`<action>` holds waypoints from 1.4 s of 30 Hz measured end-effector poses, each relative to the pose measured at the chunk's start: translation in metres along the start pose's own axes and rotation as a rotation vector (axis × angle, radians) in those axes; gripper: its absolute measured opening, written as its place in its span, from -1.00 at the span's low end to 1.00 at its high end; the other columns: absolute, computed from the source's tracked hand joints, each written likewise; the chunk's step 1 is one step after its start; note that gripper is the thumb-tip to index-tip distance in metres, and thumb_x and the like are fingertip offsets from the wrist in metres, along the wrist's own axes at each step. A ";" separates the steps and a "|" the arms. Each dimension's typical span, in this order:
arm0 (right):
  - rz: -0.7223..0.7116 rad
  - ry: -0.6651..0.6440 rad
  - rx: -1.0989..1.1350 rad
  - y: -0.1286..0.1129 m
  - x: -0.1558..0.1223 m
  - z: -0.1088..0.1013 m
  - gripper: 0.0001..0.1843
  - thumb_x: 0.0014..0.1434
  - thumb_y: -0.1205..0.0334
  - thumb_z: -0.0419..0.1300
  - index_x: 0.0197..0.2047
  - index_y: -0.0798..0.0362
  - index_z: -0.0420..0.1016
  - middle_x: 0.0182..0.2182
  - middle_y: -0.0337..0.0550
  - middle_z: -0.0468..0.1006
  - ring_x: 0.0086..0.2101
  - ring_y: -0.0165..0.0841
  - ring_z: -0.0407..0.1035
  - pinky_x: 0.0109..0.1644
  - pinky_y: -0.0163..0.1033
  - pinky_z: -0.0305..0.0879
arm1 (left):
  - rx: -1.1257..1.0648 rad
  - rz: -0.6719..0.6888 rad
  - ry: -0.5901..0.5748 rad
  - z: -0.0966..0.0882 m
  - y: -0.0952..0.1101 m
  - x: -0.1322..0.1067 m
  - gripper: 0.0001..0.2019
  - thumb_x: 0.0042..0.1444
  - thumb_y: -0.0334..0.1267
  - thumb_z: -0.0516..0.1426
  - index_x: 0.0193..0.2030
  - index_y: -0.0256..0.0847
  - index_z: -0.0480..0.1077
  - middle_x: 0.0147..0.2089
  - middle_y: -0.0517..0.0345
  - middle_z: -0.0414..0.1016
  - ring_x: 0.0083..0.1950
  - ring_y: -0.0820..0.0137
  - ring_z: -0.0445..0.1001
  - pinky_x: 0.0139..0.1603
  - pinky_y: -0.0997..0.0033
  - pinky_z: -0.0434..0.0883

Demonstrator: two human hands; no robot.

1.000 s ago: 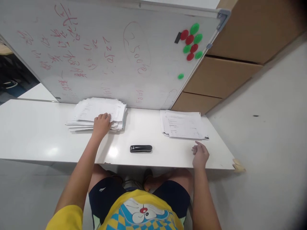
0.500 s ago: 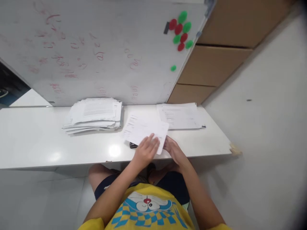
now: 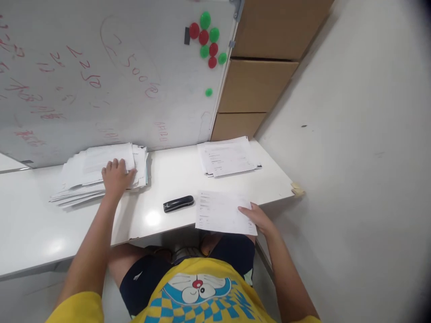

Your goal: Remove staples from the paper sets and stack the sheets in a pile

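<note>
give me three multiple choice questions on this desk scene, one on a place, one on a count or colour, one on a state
1. Where does the black stapler lie?
A. on the tall paper stack
B. on the bare table between the two hands
C. on the floor

2. How many green magnets are on the whiteboard?
A. two
B. five
C. eight

3. What is the right hand doing?
A. pressing on a sheet of paper that juts over the table edge
B. gripping the stapler
C. hanging clear of the table

Answers:
1 B: the stapler rests on the white tabletop, left of the sheet and right of the left hand.
2 B: four sit in the cluster with the red ones, one lies alone below.
3 A: its fingers lie on the sheet's right edge.
</note>
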State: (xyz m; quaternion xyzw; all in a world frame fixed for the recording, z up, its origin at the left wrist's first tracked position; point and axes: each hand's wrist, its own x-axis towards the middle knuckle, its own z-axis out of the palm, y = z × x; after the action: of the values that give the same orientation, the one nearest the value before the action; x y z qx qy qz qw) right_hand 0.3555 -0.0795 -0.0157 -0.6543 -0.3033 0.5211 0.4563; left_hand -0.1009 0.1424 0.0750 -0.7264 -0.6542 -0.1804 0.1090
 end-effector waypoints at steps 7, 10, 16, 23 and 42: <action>0.003 -0.017 0.048 0.001 -0.006 0.004 -0.56 -0.19 0.06 0.44 -0.23 0.09 0.56 -0.22 -0.02 0.66 -0.22 -0.08 0.55 -0.10 -0.04 0.47 | -0.112 -0.034 -0.057 -0.002 0.006 0.001 -0.61 0.29 -0.08 -0.11 -0.05 -0.33 0.38 -0.04 -0.24 0.45 0.15 0.00 0.30 0.05 0.00 0.23; 0.026 -0.001 0.083 0.002 -0.006 0.004 -0.58 -0.18 0.09 0.44 -0.23 0.08 0.56 -0.18 -0.01 0.65 -0.20 -0.08 0.55 -0.09 -0.06 0.47 | -0.058 -0.010 -0.030 -0.002 0.012 -0.004 -0.59 0.30 -0.07 -0.09 -0.01 -0.40 0.34 0.07 -0.24 0.39 0.24 -0.02 0.19 0.10 -0.09 0.18; 0.018 0.022 0.150 0.005 -0.011 0.008 -0.59 -0.14 0.11 0.42 -0.19 0.07 0.55 -0.19 -0.02 0.66 -0.18 -0.08 0.55 -0.07 -0.06 0.47 | -0.150 -0.074 0.025 -0.011 0.011 -0.001 -0.62 0.35 -0.23 -0.18 0.03 -0.40 0.35 -0.02 -0.10 0.47 0.17 0.06 0.29 0.14 -0.09 0.16; 0.008 0.010 0.164 0.002 -0.009 0.018 -0.58 -0.16 0.07 0.42 -0.22 0.07 0.55 -0.25 -0.02 0.67 -0.24 -0.09 0.56 -0.11 -0.07 0.47 | -0.255 0.348 0.094 -0.017 0.125 -0.075 -0.58 0.19 -0.49 -0.11 0.14 -0.34 0.33 0.14 -0.17 0.43 0.23 0.11 0.34 0.15 0.07 0.29; -0.254 0.129 -0.078 -0.030 -0.008 0.000 -0.54 -0.05 -0.11 0.31 -0.21 0.06 0.58 -0.18 -0.03 0.65 -0.10 -0.05 0.47 0.05 0.01 0.34 | -1.110 0.818 -0.365 0.012 0.272 -0.167 -0.49 0.27 -0.39 -0.08 0.35 0.02 0.09 0.35 0.10 0.19 0.43 0.29 0.00 0.35 0.02 0.19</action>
State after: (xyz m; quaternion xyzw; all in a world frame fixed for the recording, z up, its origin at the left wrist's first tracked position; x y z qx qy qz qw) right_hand 0.3560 -0.0744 0.0154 -0.6601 -0.3737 0.4040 0.5112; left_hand 0.1562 -0.0375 0.0173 -0.8804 -0.1487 -0.3072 -0.3292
